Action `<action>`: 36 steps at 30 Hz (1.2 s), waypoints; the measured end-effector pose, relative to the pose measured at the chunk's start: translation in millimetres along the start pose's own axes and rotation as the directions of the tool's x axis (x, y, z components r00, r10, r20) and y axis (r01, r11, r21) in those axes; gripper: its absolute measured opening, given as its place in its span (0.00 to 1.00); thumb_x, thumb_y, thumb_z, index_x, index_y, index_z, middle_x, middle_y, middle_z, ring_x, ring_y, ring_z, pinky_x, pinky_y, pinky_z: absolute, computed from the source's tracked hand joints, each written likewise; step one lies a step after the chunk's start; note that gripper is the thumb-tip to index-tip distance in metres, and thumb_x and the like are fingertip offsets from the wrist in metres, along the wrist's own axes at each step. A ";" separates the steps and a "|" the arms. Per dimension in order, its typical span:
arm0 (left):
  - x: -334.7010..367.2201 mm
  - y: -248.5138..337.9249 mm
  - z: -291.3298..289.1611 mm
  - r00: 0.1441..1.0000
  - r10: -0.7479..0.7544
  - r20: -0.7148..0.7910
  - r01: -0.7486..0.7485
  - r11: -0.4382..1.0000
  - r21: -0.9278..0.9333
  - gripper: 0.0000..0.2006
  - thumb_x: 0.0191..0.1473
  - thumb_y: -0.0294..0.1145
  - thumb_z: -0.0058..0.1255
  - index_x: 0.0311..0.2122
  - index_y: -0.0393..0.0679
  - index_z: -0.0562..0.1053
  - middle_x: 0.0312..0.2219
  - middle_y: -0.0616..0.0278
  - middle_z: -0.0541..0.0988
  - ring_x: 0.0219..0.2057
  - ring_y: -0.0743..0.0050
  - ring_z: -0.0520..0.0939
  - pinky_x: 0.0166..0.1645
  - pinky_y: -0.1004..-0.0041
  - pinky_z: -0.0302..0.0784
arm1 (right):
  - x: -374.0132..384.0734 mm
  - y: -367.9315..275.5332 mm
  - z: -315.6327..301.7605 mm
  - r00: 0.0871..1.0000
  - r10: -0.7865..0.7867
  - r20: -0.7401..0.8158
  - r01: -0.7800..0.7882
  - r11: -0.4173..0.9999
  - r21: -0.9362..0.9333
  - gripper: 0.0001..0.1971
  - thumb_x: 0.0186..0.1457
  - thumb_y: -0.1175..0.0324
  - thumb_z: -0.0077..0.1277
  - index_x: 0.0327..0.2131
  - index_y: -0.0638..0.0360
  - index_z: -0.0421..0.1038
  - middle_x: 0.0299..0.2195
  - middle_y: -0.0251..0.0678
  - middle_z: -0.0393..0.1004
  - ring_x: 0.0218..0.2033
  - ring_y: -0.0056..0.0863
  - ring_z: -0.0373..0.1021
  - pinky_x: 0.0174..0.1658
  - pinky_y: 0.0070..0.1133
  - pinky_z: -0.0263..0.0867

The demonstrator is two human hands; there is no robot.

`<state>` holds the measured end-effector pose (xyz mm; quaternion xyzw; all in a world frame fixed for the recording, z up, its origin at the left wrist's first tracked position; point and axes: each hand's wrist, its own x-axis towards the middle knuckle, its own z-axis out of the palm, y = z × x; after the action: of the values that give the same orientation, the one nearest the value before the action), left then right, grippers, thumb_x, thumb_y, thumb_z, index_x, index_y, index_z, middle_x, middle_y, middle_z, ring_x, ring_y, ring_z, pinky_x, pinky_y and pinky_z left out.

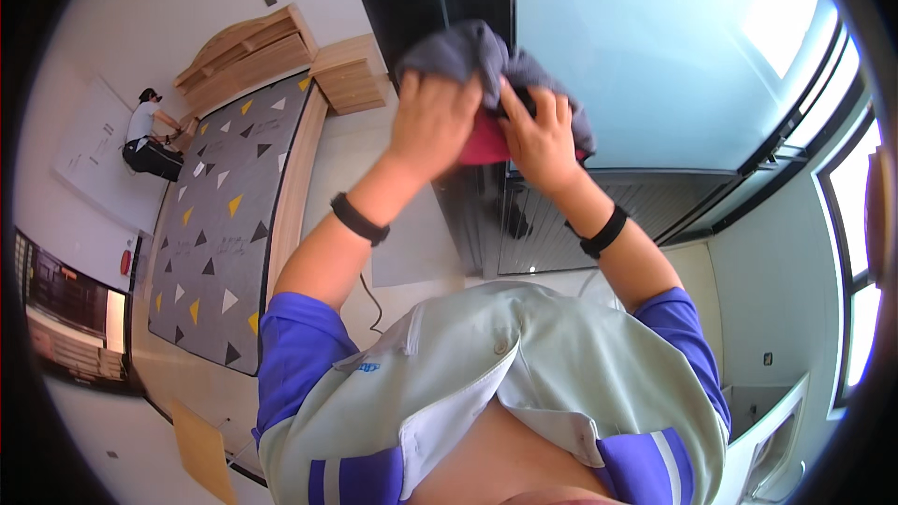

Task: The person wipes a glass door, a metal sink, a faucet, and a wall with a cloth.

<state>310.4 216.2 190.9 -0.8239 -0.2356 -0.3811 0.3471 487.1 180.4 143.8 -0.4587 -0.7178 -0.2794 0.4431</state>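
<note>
Both hands are raised in front of me at a dark glass door, holding a bunched dark grey cloth [449,49] with a red part showing beneath it. My left hand [432,126] has its fingers bent into the cloth's left side. On the right side, my right hand [543,136] grips the folds, its fingers partly sunk in the fabric. A black band circles each wrist. Behind the cloth stands the black door frame [510,0], next to a large pale blue frosted glass panel [622,65]. Whether the cloth touches the frame cannot be told.
To the left is a bed with a grey triangle-patterned mattress [220,196], beside a wooden nightstand [346,79]. Another person [150,136] bends at the bed's far side. A dark cable [374,304] lies on the floor. A window [851,271] is at the right.
</note>
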 end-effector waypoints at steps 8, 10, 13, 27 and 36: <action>-62.6 35.7 9.5 0.986 -0.004 0.164 0.013 0.998 -0.054 0.28 0.45 0.29 0.48 0.55 0.40 0.62 0.45 0.49 0.70 0.48 0.49 0.69 0.57 0.48 0.54 | -44.1 18.6 11.7 0.983 -0.181 0.013 0.179 0.980 0.085 0.26 0.40 0.72 0.50 0.48 0.46 0.70 0.38 0.34 0.65 0.34 0.32 0.64 0.37 0.25 0.64; -46.3 31.8 1.2 0.984 0.031 0.174 -0.025 0.999 -0.041 0.30 0.43 0.32 0.49 0.55 0.38 0.62 0.46 0.47 0.70 0.49 0.47 0.68 0.57 0.46 0.52 | -26.3 24.1 3.2 0.973 -0.228 0.024 0.224 0.969 0.105 0.23 0.41 0.71 0.49 0.46 0.47 0.71 0.37 0.31 0.66 0.35 0.30 0.65 0.36 0.25 0.64; -3.9 15.5 -9.4 0.995 0.002 0.103 -0.006 0.999 0.043 0.33 0.42 0.37 0.52 0.55 0.34 0.60 0.43 0.43 0.70 0.48 0.45 0.68 0.55 0.42 0.52 | 17.2 23.8 -6.4 0.973 -0.211 -0.094 0.216 0.976 0.040 0.22 0.42 0.72 0.48 0.46 0.47 0.71 0.36 0.31 0.66 0.35 0.30 0.66 0.36 0.24 0.65; 81.4 -30.0 -5.7 0.935 -0.016 -0.354 0.016 1.000 -0.005 0.27 0.45 0.29 0.49 0.53 0.41 0.62 0.41 0.45 0.68 0.44 0.44 0.68 0.51 0.49 0.59 | 112.1 0.6 -30.8 0.910 -0.043 -0.413 0.080 0.994 0.073 0.24 0.35 0.76 0.53 0.42 0.48 0.71 0.35 0.37 0.64 0.36 0.38 0.64 0.39 0.29 0.64; -9.3 18.3 41.5 0.948 -0.099 -0.304 0.049 0.985 -0.166 0.23 0.47 0.31 0.47 0.51 0.45 0.64 0.42 0.51 0.70 0.40 0.47 0.71 0.45 0.51 0.65 | 22.1 -10.9 -1.5 0.978 0.122 -0.169 -0.093 0.982 0.167 0.24 0.30 0.78 0.53 0.40 0.59 0.70 0.33 0.43 0.61 0.35 0.41 0.63 0.38 0.30 0.64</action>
<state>336.0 234.3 156.9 -0.7689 -0.1781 -0.5361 0.2996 473.7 183.7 164.3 -0.4336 -0.6691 -0.2371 0.5550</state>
